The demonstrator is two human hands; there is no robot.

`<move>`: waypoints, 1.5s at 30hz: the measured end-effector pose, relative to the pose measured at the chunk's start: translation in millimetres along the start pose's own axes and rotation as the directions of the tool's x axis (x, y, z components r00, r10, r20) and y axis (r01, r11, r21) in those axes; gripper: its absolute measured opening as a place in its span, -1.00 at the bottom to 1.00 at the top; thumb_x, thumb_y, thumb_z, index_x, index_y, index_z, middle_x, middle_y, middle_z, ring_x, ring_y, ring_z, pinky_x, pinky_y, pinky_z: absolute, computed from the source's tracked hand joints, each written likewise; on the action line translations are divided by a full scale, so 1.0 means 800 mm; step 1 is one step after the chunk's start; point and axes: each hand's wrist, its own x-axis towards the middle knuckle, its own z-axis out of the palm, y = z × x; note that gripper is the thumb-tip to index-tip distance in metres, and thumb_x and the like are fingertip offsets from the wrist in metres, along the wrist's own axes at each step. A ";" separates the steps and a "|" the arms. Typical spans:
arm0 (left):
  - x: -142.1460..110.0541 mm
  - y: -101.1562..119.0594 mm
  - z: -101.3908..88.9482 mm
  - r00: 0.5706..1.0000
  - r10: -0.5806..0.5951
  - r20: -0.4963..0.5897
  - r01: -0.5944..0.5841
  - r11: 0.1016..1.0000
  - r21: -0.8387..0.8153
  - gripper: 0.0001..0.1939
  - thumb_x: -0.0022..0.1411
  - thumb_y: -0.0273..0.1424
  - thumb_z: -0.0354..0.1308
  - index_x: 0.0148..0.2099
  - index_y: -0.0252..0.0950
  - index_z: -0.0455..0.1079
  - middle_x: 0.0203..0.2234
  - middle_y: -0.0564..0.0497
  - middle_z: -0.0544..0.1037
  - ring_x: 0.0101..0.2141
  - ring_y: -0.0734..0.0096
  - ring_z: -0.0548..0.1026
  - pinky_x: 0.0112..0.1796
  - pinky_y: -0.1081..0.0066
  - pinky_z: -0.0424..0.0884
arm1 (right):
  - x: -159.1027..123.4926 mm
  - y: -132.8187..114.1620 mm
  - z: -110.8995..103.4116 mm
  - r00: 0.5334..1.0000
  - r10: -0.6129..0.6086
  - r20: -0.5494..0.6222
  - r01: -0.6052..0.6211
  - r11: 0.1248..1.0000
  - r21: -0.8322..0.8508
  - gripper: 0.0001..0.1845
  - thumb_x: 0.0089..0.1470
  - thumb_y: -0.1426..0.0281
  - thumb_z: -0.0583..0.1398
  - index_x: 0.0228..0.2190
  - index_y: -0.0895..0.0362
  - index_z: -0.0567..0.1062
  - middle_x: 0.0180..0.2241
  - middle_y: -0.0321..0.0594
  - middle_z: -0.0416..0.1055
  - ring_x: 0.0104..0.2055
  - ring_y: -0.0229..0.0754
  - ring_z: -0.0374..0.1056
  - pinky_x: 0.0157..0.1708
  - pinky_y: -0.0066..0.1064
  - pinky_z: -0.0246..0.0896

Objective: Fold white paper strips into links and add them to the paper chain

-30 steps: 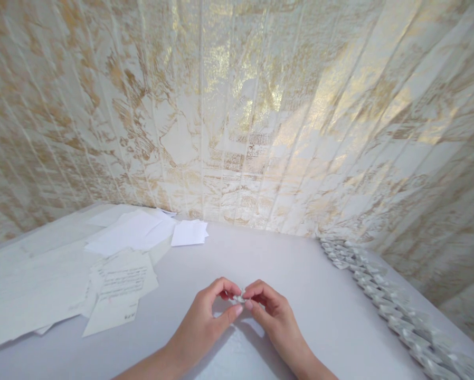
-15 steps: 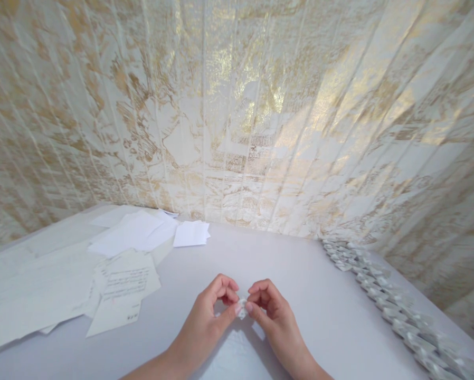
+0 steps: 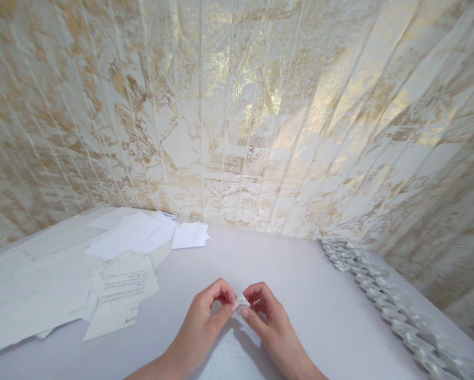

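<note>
Between my fingertips is a small folded paper piece (image 3: pixel 243 301), whitish with grey print marks and a pointed top. My left hand (image 3: pixel 211 316) pinches its left side between thumb and bent fingers. From the right, my right hand (image 3: pixel 269 321) holds it with the thumb low on its front and the fingers curled behind. Below the hands lies a pale, creased sheet (image 3: pixel 234 351) on the white table (image 3: pixel 316 306). The far side of the folded piece is hidden by my fingers.
Overlapping paper sheets (image 3: pixel 35 287), one handwritten (image 3: pixel 122 287), cover the left side. A small stack of white paper pieces (image 3: pixel 190 235) lies at the back. Linked folded-paper chains (image 3: pixel 395 316) run along the right edge. A gold-patterned curtain (image 3: pixel 237 116) hangs behind the table.
The folded piece has turned between my fingers, so its pointed top now shows. My right thumb has moved slightly left and down. The view has shifted a little.
</note>
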 end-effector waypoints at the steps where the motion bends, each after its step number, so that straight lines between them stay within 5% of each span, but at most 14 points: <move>1: 0.000 0.000 0.000 1.000 -0.001 0.007 0.001 1.000 0.011 -0.85 0.21 -0.35 0.13 -0.41 -0.24 0.30 -0.47 0.09 0.40 -0.34 0.32 0.39 -0.24 0.39 0.25 | 0.000 -0.001 0.000 1.000 -0.026 0.003 0.026 0.999 -0.028 -0.83 0.13 0.26 0.24 -0.32 0.10 0.41 -0.34 -0.26 0.37 -0.32 -0.19 0.30 -0.28 -0.40 0.21; 8: -0.009 0.004 0.004 0.990 0.028 0.141 -0.041 0.995 0.090 -0.83 0.28 -0.30 0.08 -0.28 -0.25 0.42 -0.30 0.03 0.48 -0.21 0.27 0.40 -0.14 0.39 0.24 | -0.007 -0.001 -0.004 0.969 -0.248 0.017 0.246 0.948 -0.201 -0.85 0.16 0.54 0.11 -0.32 0.04 0.29 -0.17 -0.19 0.46 -0.14 -0.12 0.37 -0.11 -0.33 0.23; 14: -0.004 -0.005 0.007 0.985 -0.113 0.129 0.115 0.993 -0.011 -0.69 0.24 -0.12 0.08 -0.36 -0.26 0.36 -0.47 0.09 0.41 -0.34 0.30 0.37 -0.29 0.40 0.24 | -0.003 -0.005 -0.008 0.927 -0.336 0.165 0.374 0.854 -0.363 -0.81 0.15 0.54 0.15 -0.22 0.03 0.40 -0.21 -0.17 0.41 -0.15 -0.06 0.32 -0.12 -0.27 0.24; 18: 0.006 -0.004 0.003 0.979 -0.184 0.089 0.190 0.979 -0.069 -0.66 0.15 -0.08 0.11 -0.45 -0.25 0.31 -0.62 0.13 0.34 -0.48 0.37 0.31 -0.36 0.40 0.19 | 0.001 -0.004 -0.011 0.930 -0.317 0.185 0.357 0.900 -0.251 -0.61 0.12 0.64 0.08 -0.09 0.01 0.39 -0.12 -0.17 0.40 -0.05 -0.10 0.32 -0.04 -0.30 0.23; 27: 0.014 -0.001 -0.006 0.936 -0.280 0.215 0.301 0.951 -0.071 -0.69 -0.01 -0.12 0.20 -0.53 -0.26 0.35 -0.71 0.12 0.36 -0.60 0.44 0.28 -0.46 0.40 0.16 | 0.005 -0.003 -0.019 0.924 -0.297 0.241 0.356 0.898 -0.257 -0.91 0.21 0.43 0.20 -0.24 0.03 0.52 -0.33 -0.22 0.45 -0.25 -0.13 0.37 -0.23 -0.36 0.25; 30: 0.016 -0.006 -0.008 0.921 -0.285 0.267 0.314 0.947 -0.072 -0.65 -0.02 -0.08 0.23 -0.52 -0.28 0.37 -0.70 0.09 0.40 -0.61 0.44 0.28 -0.48 0.41 0.17 | 0.005 -0.003 -0.019 0.926 -0.295 0.234 0.350 0.903 -0.249 -0.86 0.25 0.32 0.19 -0.32 0.04 0.55 -0.38 -0.22 0.45 -0.29 -0.14 0.37 -0.26 -0.36 0.24; 36: 0.012 -0.008 -0.009 0.916 -0.227 0.331 0.266 0.961 -0.077 -0.59 0.12 -0.03 0.21 -0.43 -0.31 0.42 -0.59 0.03 0.50 -0.52 0.42 0.38 -0.41 0.42 0.24 | 0.001 -0.001 -0.014 0.986 -0.116 0.119 0.135 0.977 -0.164 -0.73 0.22 0.26 0.21 -0.48 0.11 0.48 -0.47 -0.29 0.40 -0.39 -0.21 0.33 -0.33 -0.41 0.19; 45: 0.009 -0.014 -0.008 0.907 -0.189 0.376 0.240 0.966 -0.095 -0.71 0.16 -0.18 0.24 -0.35 -0.35 0.46 -0.52 -0.02 0.59 -0.49 0.42 0.43 -0.37 0.42 0.30 | 0.005 0.004 -0.010 0.996 -0.002 0.093 -0.007 0.995 0.095 -0.70 0.11 0.12 0.28 -0.33 0.10 0.43 -0.50 -0.37 0.31 -0.43 -0.24 0.23 -0.36 -0.41 0.11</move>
